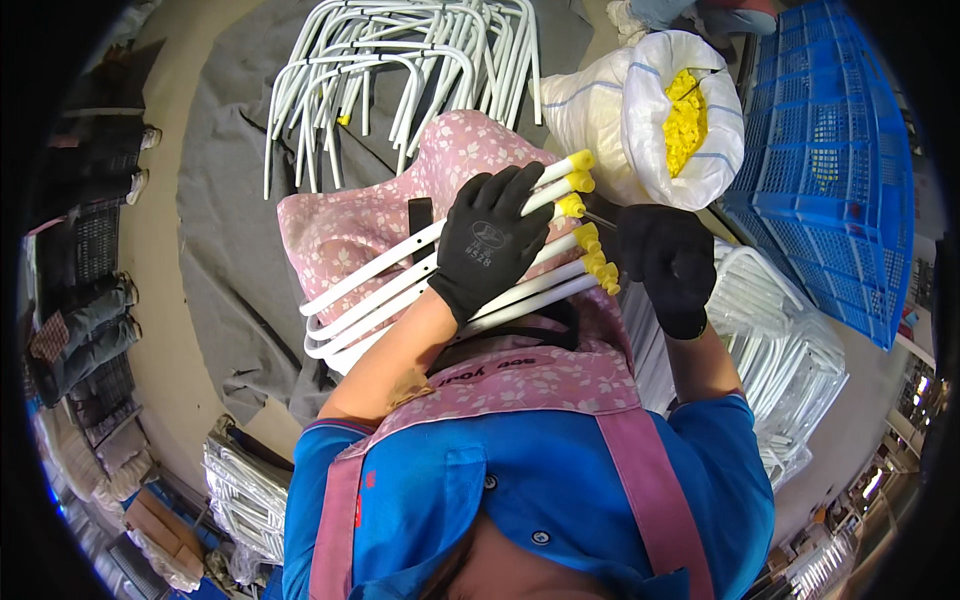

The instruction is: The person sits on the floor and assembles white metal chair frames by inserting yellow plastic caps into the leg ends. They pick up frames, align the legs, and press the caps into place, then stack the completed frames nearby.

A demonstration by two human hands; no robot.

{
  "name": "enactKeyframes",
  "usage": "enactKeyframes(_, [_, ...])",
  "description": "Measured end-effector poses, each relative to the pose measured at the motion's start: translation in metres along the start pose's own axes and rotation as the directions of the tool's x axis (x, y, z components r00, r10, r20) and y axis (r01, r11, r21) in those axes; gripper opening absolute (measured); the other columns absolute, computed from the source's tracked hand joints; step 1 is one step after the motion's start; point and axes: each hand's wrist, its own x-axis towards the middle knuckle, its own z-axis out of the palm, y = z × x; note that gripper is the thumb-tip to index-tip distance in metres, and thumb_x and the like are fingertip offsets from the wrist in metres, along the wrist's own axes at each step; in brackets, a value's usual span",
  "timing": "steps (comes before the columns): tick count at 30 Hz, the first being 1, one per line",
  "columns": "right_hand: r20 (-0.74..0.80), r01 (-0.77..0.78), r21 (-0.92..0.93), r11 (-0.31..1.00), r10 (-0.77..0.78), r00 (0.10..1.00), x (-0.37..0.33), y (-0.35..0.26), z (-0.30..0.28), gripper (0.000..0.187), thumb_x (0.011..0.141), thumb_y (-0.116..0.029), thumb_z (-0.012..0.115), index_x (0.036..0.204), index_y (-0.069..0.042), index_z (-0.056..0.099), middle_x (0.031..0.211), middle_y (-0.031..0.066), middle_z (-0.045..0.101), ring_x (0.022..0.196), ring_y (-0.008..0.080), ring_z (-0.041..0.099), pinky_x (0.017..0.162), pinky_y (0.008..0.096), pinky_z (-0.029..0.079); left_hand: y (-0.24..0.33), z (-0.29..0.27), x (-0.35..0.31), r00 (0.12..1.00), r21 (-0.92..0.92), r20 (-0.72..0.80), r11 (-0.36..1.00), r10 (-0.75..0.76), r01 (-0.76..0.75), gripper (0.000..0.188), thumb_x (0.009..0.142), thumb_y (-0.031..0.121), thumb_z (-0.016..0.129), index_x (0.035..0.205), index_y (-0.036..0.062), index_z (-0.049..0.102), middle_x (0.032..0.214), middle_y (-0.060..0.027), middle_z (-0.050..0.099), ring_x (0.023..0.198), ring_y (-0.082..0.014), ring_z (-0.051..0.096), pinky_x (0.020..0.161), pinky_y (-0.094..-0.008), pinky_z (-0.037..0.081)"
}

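Observation:
Several white bent tubes (385, 262) lie across my lap on a pink floral apron (470, 140). Yellow end caps (590, 240) sit on their right-hand ends. My left hand (490, 235), in a black glove, is wrapped over the tubes near their middle and grips them. Just right of the capped ends is my right hand (668, 262), also black-gloved. Its fingers are curled closed, and whatever may be inside them is hidden. Beyond it stands an open white woven sack (590, 110) with loose yellow caps (685, 122) inside.
A pile of white bent tubes (400, 60) lies ahead on a grey cloth (225, 250). Blue plastic crates (810, 170) rise at the right. Plastic-wrapped tube bundles rest by my right side (785, 370) and at the lower left (245, 490). Another person's legs (660, 12) show at the top.

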Motion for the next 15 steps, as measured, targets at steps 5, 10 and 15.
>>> enactKeyframes(5, [0.004,-0.03,-0.136,0.99,0.031,1.0,0.002,0.01,0.003,0.051,0.094,-0.04,0.049,0.056,-0.006,0.044,0.054,0.0048,0.045,0.05,0.0189,0.043,0.051,0.0326,0.033,0.0,0.002,0.0,1.0,0.026,-0.012,1.0,-0.001,0.002,0.026,0.082,0.023,0.069,0.106,0.0148,0.07,0.135,-0.0111,0.055,0.114,-0.0304,0.055,0.095,-0.0446,0.042])
enactKeyframes(10, [0.027,-0.073,-0.085,0.994,0.076,0.997,0.0,0.01,0.008,0.049,0.098,-0.036,0.048,0.059,-0.006,0.043,0.059,0.0067,0.047,0.055,0.0213,0.045,0.055,0.034,0.034,0.001,0.0,-0.003,1.0,0.025,-0.019,1.0,-0.005,0.006,0.029,0.081,0.024,0.07,0.109,0.0156,0.07,0.135,-0.0112,0.055,0.115,-0.0299,0.055,0.096,-0.0447,0.042])
enactKeyframes(15, [-0.067,-0.139,-0.272,0.952,0.125,0.99,-0.009,-0.018,0.022,0.045,0.097,-0.031,0.047,0.061,-0.004,0.044,0.06,0.0071,0.046,0.055,0.02,0.044,0.055,0.0336,0.034,0.009,-0.003,-0.005,1.0,0.023,-0.028,1.0,-0.009,0.01,0.028,0.082,0.026,0.069,0.108,0.0159,0.071,0.134,-0.012,0.056,0.116,-0.0297,0.054,0.097,-0.0444,0.041])
